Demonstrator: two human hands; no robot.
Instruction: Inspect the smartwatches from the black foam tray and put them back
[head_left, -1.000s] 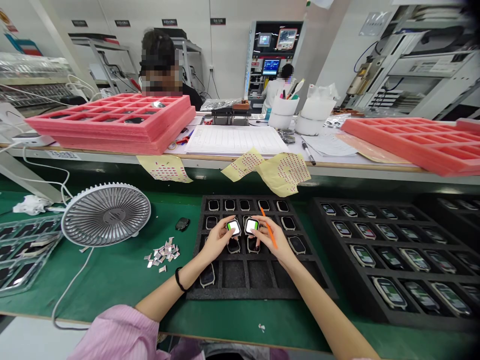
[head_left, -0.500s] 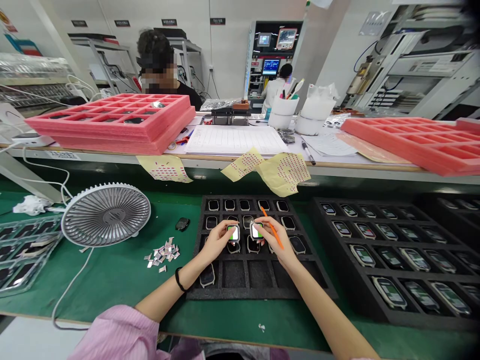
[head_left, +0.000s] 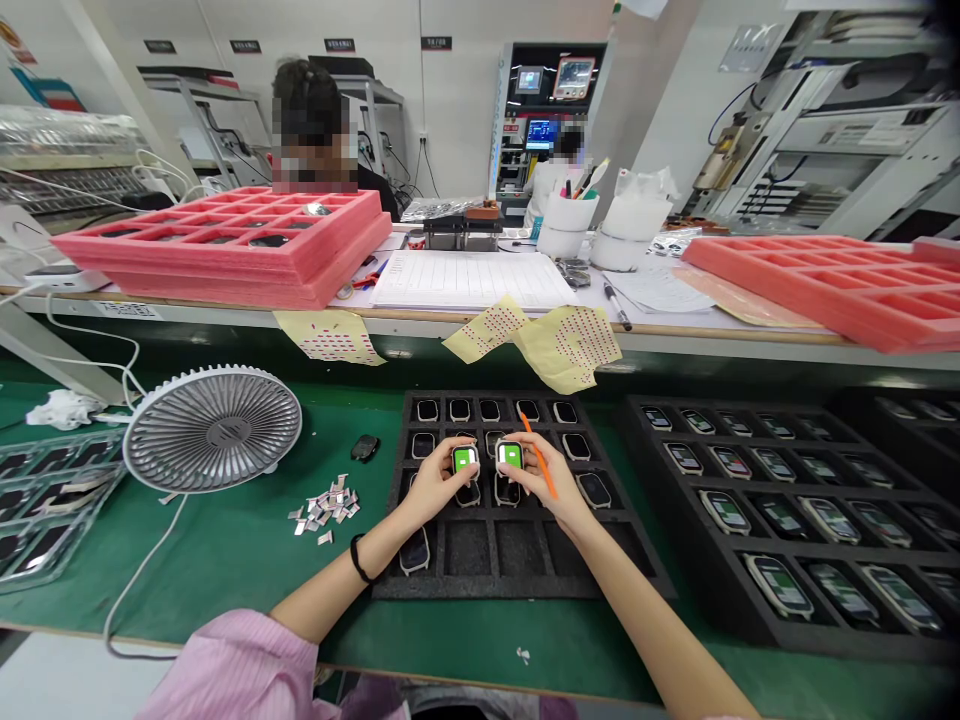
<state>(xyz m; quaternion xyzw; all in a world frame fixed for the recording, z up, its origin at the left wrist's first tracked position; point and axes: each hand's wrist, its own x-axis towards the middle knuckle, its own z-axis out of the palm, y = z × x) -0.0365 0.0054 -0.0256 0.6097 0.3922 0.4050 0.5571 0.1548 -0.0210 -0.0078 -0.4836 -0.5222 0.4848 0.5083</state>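
My left hand (head_left: 438, 482) is closed around a strapless smartwatch (head_left: 465, 459) whose screen glows green and white. In my right hand (head_left: 553, 480) is a second smartwatch (head_left: 510, 457), also lit green and white. An orange stick (head_left: 538, 455), perhaps a pen, is tucked between the fingers of that same hand. Both watches are held side by side above a black foam tray (head_left: 471, 588). Dark-screened watches lie in its upper compartments, one of them a watch (head_left: 414, 550) at the front left. Several front compartments hold nothing.
To the right, another black foam tray (head_left: 720, 590) carries rows of lit watches. A fan (head_left: 214, 430), a pile of small silvery pieces (head_left: 326, 508) and a dark watch (head_left: 365, 447) lie left. Pink foam trays (head_left: 225, 265) rest on the shelf behind. Two people sit beyond.
Both watch screens have gone from mostly white to largely green. My thumbs have shifted down off the screens, and the orange stick has tilted slightly more upright.
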